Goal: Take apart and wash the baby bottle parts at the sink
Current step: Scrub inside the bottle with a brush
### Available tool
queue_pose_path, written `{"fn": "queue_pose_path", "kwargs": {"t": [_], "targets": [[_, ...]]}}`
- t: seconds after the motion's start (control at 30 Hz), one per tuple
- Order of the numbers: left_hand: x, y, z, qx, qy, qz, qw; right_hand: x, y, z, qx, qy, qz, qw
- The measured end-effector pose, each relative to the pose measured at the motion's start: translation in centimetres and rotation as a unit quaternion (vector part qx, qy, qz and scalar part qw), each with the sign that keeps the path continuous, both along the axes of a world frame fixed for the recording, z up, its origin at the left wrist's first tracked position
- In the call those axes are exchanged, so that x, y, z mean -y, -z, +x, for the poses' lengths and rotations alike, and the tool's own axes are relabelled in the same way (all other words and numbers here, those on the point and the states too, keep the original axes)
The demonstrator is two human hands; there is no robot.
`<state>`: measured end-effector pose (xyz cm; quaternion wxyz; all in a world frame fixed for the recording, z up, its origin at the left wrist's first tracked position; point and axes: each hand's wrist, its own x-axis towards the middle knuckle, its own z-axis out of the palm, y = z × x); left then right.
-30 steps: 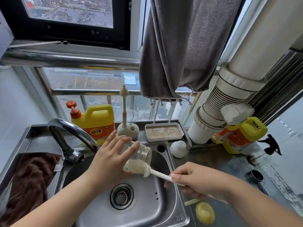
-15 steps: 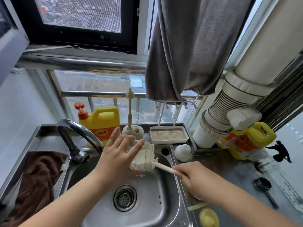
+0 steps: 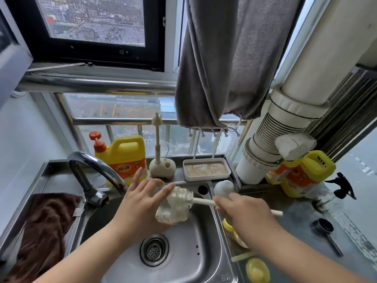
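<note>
Since a second ago the brush head has gone from the mouth of the clear glass baby bottle [image 3: 172, 207] to deep inside it, and the bottle's mouth has tipped up toward 1 o'clock. The left hand [image 3: 140, 203] grasps the bottle from its 9 o'clock side, palm against the glass, thumb along the top, fingers fanned outward. The right hand [image 3: 242, 213] is clenched around the cream plastic handle of the bottle brush [image 3: 204, 201], whose bristled head fills the bottle neck; the handle's far end pokes out past the hand at 3 o'clock. Bottle and brush hang over the stainless steel sink basin [image 3: 204, 248], above the round metal drain strainer [image 3: 154, 250] at 6 o'clock. The curved chrome tap [image 3: 95, 170] arches at 10 o'clock of the bottle. At 12 o'clock stand a yellow detergent jug with an orange pump [image 3: 124, 156] and a slim cream brush upright in its holder [image 3: 161, 160]. A brown cloth [image 3: 44, 225] lies at 9 o'clock. Yellow bottle parts [image 3: 257, 270] rest on the counter at 5 o'clock.
</note>
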<state>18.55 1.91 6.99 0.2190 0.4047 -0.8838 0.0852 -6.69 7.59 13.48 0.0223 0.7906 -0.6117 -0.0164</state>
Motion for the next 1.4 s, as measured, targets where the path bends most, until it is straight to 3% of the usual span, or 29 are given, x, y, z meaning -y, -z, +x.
{"fn": "queue_pose_path", "kwargs": {"t": [0.1,0.17,0.27,0.33,0.4,0.43,0.47,0.5,0.6,0.67,0.7,0.77,0.83,0.9,1.0,1.1,1.17,1.27,1.4], "targets": [[0.3,-0.7,0.3,0.017,-0.005,0.01,1.0,-0.6,0.1,0.5,-0.012,-0.019,-0.004,1.0],[0.6,-1.3,0.4,0.026,-0.005,0.0,1.0,-1.2,0.6,0.8,0.097,0.034,0.09,0.991],[0.8,-1.5,0.5,0.04,0.017,-0.044,0.998,-1.4,0.6,1.0,0.229,0.041,0.233,0.944],[0.9,-1.3,0.7,0.034,0.033,-0.073,0.996,-1.4,-0.5,1.1,0.358,0.097,0.366,0.854],[0.9,-1.4,0.8,0.015,0.039,-0.086,0.995,-1.4,-1.4,0.9,0.48,0.169,0.474,0.719],[0.9,-1.4,0.8,0.014,0.043,-0.092,0.995,-1.5,-1.6,0.8,0.493,0.177,0.496,0.693],[0.9,-1.3,0.8,0.02,0.048,-0.097,0.994,-1.6,-1.6,0.7,0.478,0.174,0.499,0.701],[0.8,-1.3,0.8,0.028,0.052,-0.099,0.993,-1.6,-1.6,0.6,0.44,0.166,0.483,0.739],[0.7,-1.0,0.6,0.027,0.04,-0.089,0.995,-1.1,-1.3,0.6,0.214,0.086,0.306,0.924],[0.7,-1.0,0.3,0.024,0.025,-0.073,0.997,-0.8,-1.3,0.7,0.086,0.052,0.143,0.985],[0.7,-1.1,0.1,0.023,0.019,-0.063,0.998,-0.5,-1.2,0.7,0.007,0.038,0.056,0.998],[0.9,-1.5,-0.1,0.018,0.012,-0.053,0.998,-0.7,-1.1,0.9,-0.059,0.024,-0.004,0.998],[1.2,-1.9,0.0,0.011,0.005,-0.054,0.998,-1.0,-1.2,1.4,-0.031,0.019,0.009,0.999],[1.5,-2.1,0.0,0.009,0.0,-0.063,0.998,-1.3,-0.9,1.4,0.107,0.073,0.143,0.981],[1.2,-1.3,0.0,0.029,0.047,-0.096,0.994,-1.1,-1.0,0.8,0.257,0.071,0.295,0.918],[0.4,-0.3,0.0,0.013,0.058,-0.102,0.993,-1.0,-1.9,0.6,0.423,0.154,0.437,0.779],[0.0,0.1,-0.2,0.004,0.043,-0.081,0.996,-0.9,-1.7,0.6,0.499,0.191,0.459,0.71],[-0.8,0.1,-0.5,0.031,0.034,-0.011,0.999,-1.0,-1.0,0.7,0.525,0.199,0.471,0.68],[-1.7,0.2,-0.1,0.06,0.05,0.066,0.995,-1.0,-0.5,0.6,0.521,0.208,0.468,0.683]]}}
